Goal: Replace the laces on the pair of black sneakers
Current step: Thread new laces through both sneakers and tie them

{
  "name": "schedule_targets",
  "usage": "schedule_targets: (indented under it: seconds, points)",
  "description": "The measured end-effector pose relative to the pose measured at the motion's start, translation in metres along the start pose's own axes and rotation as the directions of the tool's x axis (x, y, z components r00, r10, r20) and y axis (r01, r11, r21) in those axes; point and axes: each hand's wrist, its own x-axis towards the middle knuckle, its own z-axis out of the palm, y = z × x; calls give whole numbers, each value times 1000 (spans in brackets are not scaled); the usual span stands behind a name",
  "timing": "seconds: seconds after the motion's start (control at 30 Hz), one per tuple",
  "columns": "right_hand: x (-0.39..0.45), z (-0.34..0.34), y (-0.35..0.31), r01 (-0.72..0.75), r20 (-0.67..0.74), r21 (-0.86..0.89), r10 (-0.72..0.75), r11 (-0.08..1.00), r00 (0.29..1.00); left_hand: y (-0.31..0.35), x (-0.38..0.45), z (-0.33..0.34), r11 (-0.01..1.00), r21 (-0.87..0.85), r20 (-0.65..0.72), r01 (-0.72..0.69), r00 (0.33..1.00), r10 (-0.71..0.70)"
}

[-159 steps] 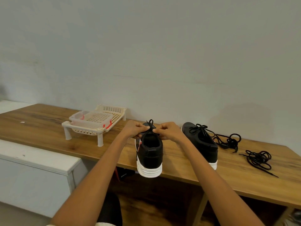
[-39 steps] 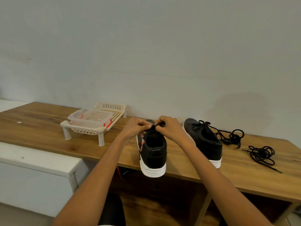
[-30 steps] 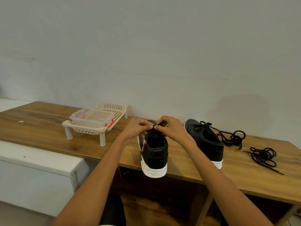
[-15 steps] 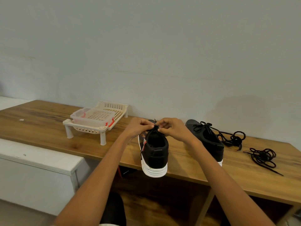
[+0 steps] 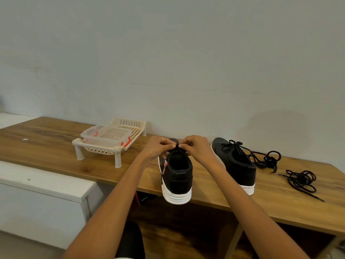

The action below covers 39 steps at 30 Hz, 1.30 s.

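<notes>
A black sneaker with a white sole [image 5: 177, 176] stands heel toward me at the front edge of the wooden table [image 5: 56, 152]. My left hand [image 5: 158, 148] and my right hand [image 5: 196, 146] meet above its tongue, and each pinches the black lace [image 5: 177, 148] there. Most of the lacing is hidden behind my fingers. The second black sneaker [image 5: 237, 165] stands to the right with its lace tied in a bow. Two loose bundles of black lace lie further right, one by that shoe [image 5: 267, 159] and one near the table's right end [image 5: 302, 181].
A cream plastic rack on legs [image 5: 110, 146] holds a clear tub with red clips at the back left of the table. A white ledge [image 5: 43, 182] runs lower left. The wall stands close behind the shoes. My knee shows under the table.
Both hands stay at the top of the near sneaker, working the lace. Their fingertips have drawn together over the tongue. The sneakers and loose laces have not moved.
</notes>
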Motion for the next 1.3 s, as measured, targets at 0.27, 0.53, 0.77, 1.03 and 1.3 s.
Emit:
schedule_targets:
  seconds: [0.27,0.53,0.77,1.03,1.3]
  points:
    - [-1,7,3,-317,41,251,317,915,948,5,5,-1,987,39,-74,157,985,-154]
    - [0,7,7,-404,104,398,397,824,912,6,4,4,967,155,-129,203,974,-184]
    - [-16,-4,-3,-277,23,242,280,930,960,22,-16,14,982,120,-145,148,981,-130]
    - [-70,-73,26,-433,-260,-540,347,721,901,37,-49,26,841,432,-52,326,940,-338]
    - [-104,-88,44,-512,-71,-454,543,729,837,41,-48,62,789,580,-119,205,979,-167]
